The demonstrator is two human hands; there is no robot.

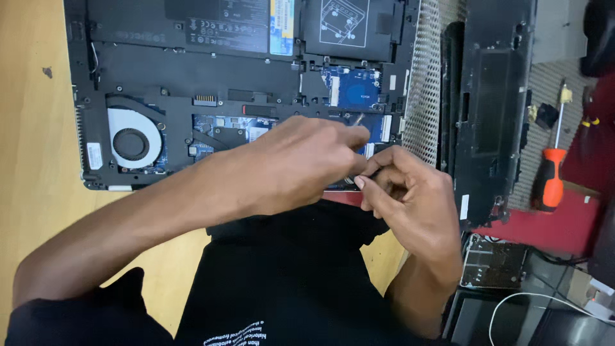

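- One opened laptop [243, 83] lies on the wooden table [32, 160], its long axis running left to right, one round fan [131, 142] at its left.
- The left hand [301, 163] and right hand [413, 202], fingertips pinched together, meet over the laptop's near right edge; what they grip cannot be told.
- One detached black cover [493, 109] stands just right, one orange-handled screwdriver [552, 170] beyond it, pointing away; bare table lies left.
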